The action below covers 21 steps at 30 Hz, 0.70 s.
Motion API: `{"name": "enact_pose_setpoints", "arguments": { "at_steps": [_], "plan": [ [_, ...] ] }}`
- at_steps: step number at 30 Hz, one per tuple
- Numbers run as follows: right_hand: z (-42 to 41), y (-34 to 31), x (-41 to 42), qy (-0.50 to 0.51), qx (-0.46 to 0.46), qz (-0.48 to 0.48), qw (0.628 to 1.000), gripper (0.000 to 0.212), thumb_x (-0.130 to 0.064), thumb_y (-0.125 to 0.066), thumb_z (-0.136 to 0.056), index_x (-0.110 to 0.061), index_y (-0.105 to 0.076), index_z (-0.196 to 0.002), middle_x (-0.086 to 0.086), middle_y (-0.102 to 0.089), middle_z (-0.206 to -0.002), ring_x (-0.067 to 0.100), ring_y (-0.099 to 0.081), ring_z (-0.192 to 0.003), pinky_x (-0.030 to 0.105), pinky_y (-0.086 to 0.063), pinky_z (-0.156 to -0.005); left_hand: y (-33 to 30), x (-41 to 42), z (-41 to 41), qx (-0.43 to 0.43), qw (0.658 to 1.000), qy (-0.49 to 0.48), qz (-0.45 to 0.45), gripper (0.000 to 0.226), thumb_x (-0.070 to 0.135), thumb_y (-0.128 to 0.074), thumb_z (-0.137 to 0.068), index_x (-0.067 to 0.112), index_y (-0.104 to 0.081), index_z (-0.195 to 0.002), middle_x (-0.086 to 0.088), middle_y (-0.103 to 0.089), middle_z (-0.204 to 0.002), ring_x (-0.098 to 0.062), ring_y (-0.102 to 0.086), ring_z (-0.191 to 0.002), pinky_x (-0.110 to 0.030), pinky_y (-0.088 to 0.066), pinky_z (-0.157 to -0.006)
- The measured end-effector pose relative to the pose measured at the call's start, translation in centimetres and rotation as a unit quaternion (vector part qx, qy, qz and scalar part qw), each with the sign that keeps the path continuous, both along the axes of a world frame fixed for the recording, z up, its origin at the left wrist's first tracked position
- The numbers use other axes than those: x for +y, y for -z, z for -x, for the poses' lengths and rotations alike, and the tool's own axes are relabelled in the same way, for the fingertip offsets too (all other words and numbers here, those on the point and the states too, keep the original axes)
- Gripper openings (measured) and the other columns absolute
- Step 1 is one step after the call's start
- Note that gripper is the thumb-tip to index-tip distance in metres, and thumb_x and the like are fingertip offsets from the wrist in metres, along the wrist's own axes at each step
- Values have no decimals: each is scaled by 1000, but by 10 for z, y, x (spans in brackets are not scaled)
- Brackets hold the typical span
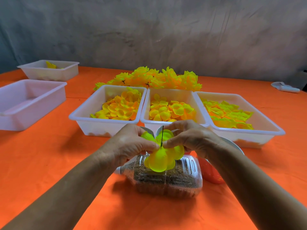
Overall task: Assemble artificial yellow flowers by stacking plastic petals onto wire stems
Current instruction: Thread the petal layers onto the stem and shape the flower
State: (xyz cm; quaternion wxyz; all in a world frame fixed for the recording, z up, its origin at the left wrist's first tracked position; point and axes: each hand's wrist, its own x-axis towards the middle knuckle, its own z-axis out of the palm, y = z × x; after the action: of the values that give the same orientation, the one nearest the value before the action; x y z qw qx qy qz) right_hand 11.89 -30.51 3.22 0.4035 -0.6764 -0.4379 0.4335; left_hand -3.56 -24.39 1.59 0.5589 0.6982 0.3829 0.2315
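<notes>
Holding the thin dark-green wire stem (162,135) upright above the clear plastic bottle of brown granules (167,175) on the orange tabletop (49,155), you have both hands at the stack. Your left hand (131,143) and right hand (189,138) each pinch the yellow plastic petal layers (160,159) close to the stem, so each grip is closed on the petals. Expect light, thin, flexible petals that crease easily; take hold near the centre hole, not the rims. The wire looks likely to bend under side load. No brands, labels or legible writing appear.
</notes>
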Motion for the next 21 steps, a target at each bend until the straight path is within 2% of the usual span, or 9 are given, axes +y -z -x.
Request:
{"name": "enact_pose_setpoints", "arguments": {
  "at_steps": [2, 4, 6, 8, 10, 13, 17, 21],
  "plan": [
    [0, 1, -1, 3, 4, 3, 1000, 44, 7, -73, -72, -7, -61, -112, 3, -62, -80, 6, -60, -45, 12, -40, -38, 1, 0, 1, 0, 1000, -16, -22, 18, -2, -77, -70, 8, -63, -67, 3, -61, -53, -3, -54, -48, -14, -42, -47],
    [0, 2, -2, 5, 6, 4, 1000, 44, 5, -74, -72, -8, -62, -112, 4, -62, -80, 8, -60, -49, 13, -40, -39, 4, -1, 4, 21, 991, -46, -127, 28, 6, -83, -65, 18, -63, -81, 3, -61, -76, -8, -55, -66, -18, -46, -62],
    [0, 2, -3, 8, 7, 4, 1000, 41, 4, -74, -72, -10, -63, -110, 4, -61, -76, 10, -60, -50, 14, -43, -40, 5, -4, 6, 23, 966, -45, -254, 41, 10, -85, -63, 29, -62, -91, 6, -57, -89, -1, -54, -74, -10, -43, -69],
    [0, 2, -4, 5, 7, 4, 1000, 37, 3, -74, -73, -13, -63, -104, 3, -61, -75, 10, -61, -52, 16, -45, -42, 7, -8, 6, -10, 947, -10, -320, 35, 10, -83, -66, 30, -68, -90, 6, -59, -95, 1, -58, -84, -11, -44, -77],
    [0, 2, -5, 3, 10, 2, 1000, 31, 4, -74, -73, -17, -62, -94, 0, -61, -74, 6, -61, -48, 15, -45, -41, 11, -10, 4, -37, 946, 3, -321, 19, 17, -83, -69, 25, -73, -83, 6, -63, -94, -5, -61, -91, -23, -47, -85],
    [-1, 3, -7, -2, 2, 3, 1000, 34, 3, -72, -75, -17, -61, -100, 0, -61, -79, 5, -60, -52, 14, -45, -42, 18, -9, -1, -71, 955, -11, -288, 13, 21, -84, -67, 29, -75, -72, 9, -66, -85, -8, -63, -89, -35, -50, -85],
    [-3, 6, -7, 3, -3, 12, 1000, 40, 0, -73, -75, -14, -62, -110, 2, -63, -81, 7, -60, -58, 15, -47, -46, 27, -7, -5, -126, 954, -29, -271, 9, 33, -81, -60, 34, -72, -64, 18, -66, -76, -6, -63, -81, -31, -51, -78],
    [-5, 7, -6, -4, 20, 17, 1000, 33, 3, -71, -75, -16, -64, -101, 0, -63, -74, 4, -59, -53, 12, -43, -42, 37, -3, -6, -149, 944, -30, -292, 13, 33, -83, -58, 26, -75, -64, 14, -66, -76, -13, -63, -82, -41, -52, -78]
  ]
}}
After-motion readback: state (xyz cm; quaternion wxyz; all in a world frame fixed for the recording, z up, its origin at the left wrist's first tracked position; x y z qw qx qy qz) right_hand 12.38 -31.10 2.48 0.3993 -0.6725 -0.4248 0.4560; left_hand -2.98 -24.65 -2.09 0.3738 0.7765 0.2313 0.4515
